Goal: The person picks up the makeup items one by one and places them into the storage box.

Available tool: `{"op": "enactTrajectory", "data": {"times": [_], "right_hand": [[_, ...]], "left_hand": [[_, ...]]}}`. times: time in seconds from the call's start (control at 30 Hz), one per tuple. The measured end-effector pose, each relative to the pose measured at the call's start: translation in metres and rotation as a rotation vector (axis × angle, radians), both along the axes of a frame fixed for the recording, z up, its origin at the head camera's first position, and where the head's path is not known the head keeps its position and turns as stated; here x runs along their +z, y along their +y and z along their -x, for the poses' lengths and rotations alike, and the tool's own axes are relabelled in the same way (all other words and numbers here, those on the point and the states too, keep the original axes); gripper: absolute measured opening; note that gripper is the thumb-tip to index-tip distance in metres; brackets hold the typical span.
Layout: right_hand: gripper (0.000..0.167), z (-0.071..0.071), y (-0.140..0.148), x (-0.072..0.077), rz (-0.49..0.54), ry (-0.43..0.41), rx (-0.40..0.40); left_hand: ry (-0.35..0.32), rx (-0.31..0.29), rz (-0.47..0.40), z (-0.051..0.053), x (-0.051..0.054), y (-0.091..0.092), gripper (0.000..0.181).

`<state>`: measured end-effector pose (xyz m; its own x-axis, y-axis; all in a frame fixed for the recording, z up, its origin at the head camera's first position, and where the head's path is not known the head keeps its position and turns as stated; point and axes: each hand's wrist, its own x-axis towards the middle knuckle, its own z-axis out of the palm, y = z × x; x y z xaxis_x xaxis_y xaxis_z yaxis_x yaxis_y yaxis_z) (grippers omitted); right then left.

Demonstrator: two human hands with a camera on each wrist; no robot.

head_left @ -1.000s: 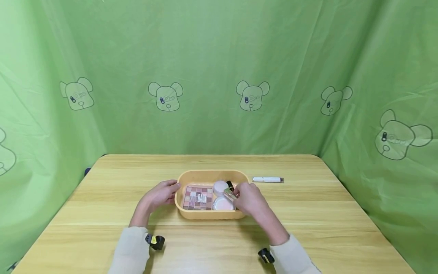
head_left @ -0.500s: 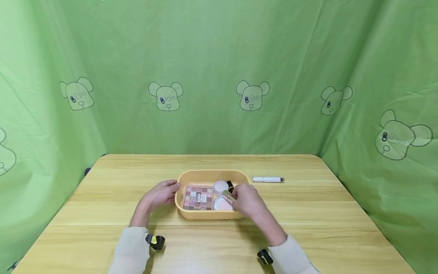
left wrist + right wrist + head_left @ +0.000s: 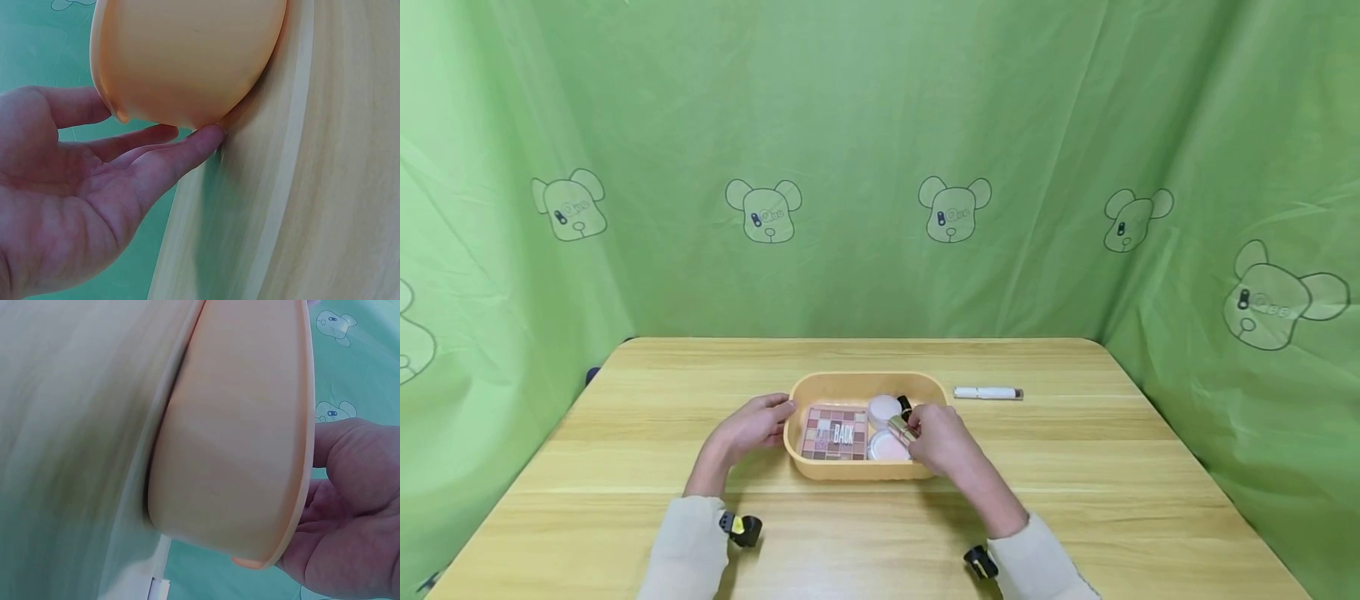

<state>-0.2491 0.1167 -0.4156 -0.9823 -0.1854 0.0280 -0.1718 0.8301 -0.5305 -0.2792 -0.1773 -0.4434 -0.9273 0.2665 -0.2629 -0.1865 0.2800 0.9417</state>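
Observation:
My left hand (image 3: 755,429) is at the left end of a yellow-orange plastic basket (image 3: 865,471), one digit over its rim and the other fingers against the outer wall, low down near the table in the left wrist view. Inside the basket my right hand (image 3: 946,437) pinches a small gold lipstick tube (image 3: 902,430), tilted above a round compact (image 3: 889,447). Another round pale compact (image 3: 883,410) lies behind it, beside a black tube (image 3: 905,407). An eyeshadow palette (image 3: 833,433) fills the left side. In the right wrist view, the basket's wall (image 3: 231,437) hides the fingertips.
A white tube with a dark tip (image 3: 988,393) lies on the wooden table (image 3: 1045,467), just right of the basket. Green curtains (image 3: 865,283) with printed bear heads stand behind the table and at both sides.
My right hand and the lipstick have shifted slightly left and down over the front compact, mostly within the first half second. The left hand and basket stay where they were.

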Motion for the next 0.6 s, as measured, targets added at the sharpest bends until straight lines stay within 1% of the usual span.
{"op": "enactTrajectory", "data": {"times": [0.23,0.43,0.6], "right_hand": [[0.022,0.0012,0.0003,-0.0022,-0.003,-0.012,0.0],[0.021,0.002,0.0006,-0.0034,0.009,0.001,0.008],[0.022,0.0019,0.0002,-0.0035,0.011,-0.004,0.004]], "left_hand": [[-0.002,-0.004,-0.006,0.0003,0.0007,-0.0002,0.06],[-0.001,-0.01,-0.01,0.0008,0.0006,-0.0005,0.06],[-0.002,-0.003,-0.005,0.0009,0.0006,-0.0004,0.06]]}}
